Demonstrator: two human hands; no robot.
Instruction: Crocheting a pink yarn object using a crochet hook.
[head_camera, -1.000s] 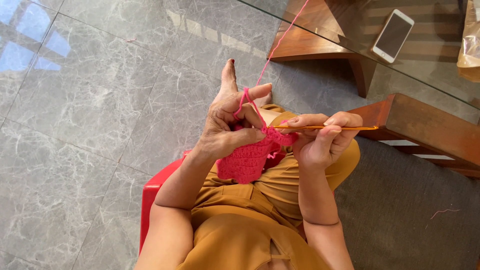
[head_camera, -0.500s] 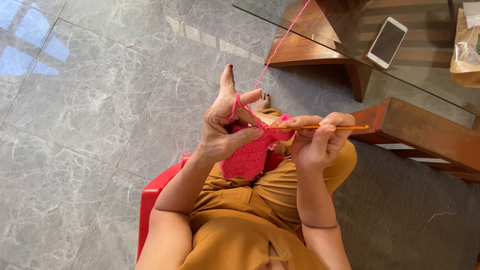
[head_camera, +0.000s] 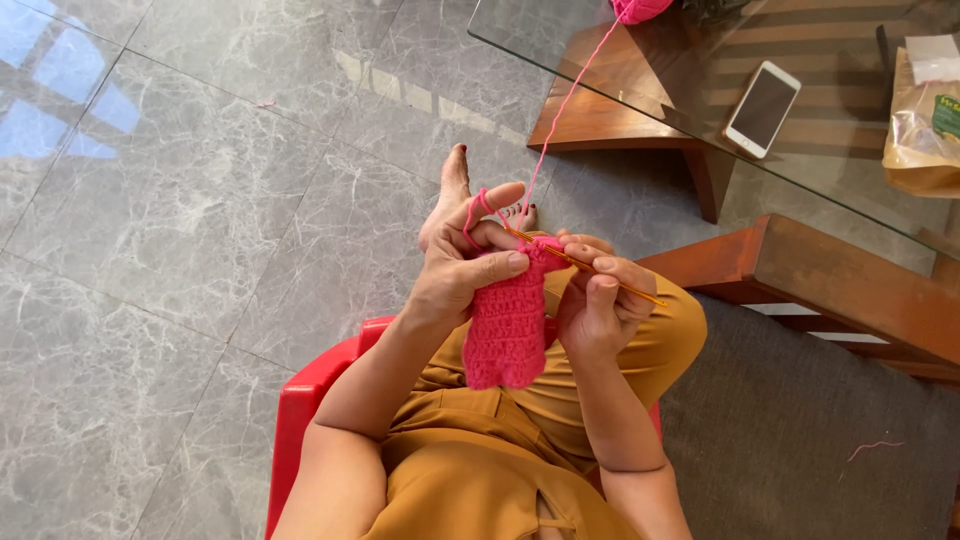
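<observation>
The left hand (head_camera: 462, 275) pinches the top edge of a pink crochet piece (head_camera: 507, 325) between thumb and fingers, its grip pressed together on the fabric. The piece hangs straight down from that grip, long axis vertical, over the lap. The yarn (head_camera: 560, 115) loops around the raised left forefinger and runs up and away to a pink ball (head_camera: 640, 8) on the glass table (head_camera: 600, 60).

The right hand (head_camera: 598, 305) sits just to the right of the piece, its grip closed around a thin crochet hook (head_camera: 590, 268). The hook lies slanted, its tip pointing up-left into the piece's top edge right beside the left thumb, its tail sticking out to the lower right past the fingers. Both hands touch the work; the right one is what carries the hook.

A phone (head_camera: 762, 108) and a paper bag (head_camera: 925, 120) lie on the table, well apart from the hands. The person sits on a red chair (head_camera: 300, 410), one bare foot (head_camera: 450, 190) on the floor.
</observation>
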